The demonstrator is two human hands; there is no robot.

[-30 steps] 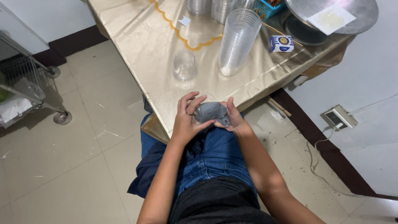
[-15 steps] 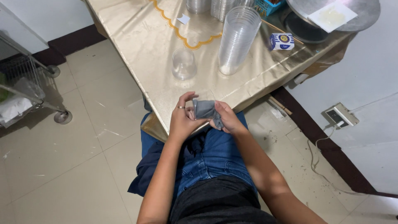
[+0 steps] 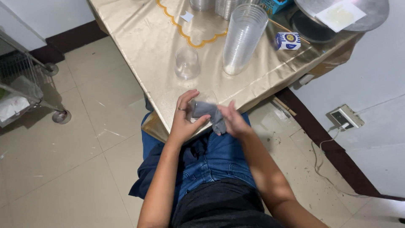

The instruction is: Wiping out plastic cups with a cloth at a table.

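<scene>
1. Left hand (image 3: 184, 120): gripping clear plastic cup (image 3: 201, 104), at table (image 3: 139, 38) edge above lap.
2. Right hand (image 3: 234, 122): closed on grey cloth (image 3: 211, 114), pressed against the cup.
3. Nearby: single clear cup (image 3: 187, 63), tall cup stack (image 3: 244, 38).

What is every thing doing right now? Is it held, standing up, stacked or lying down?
Clear cup: held in the left hand, grey cloth pushed inside.
Grey cloth: crumpled, gripped by the right hand.
Single clear cup: standing alone on the table, looks empty.
Tall cup stack: nested, leaning.
Small box: lying on the table, looks closed.
Round metal tray: paper on top.
</scene>
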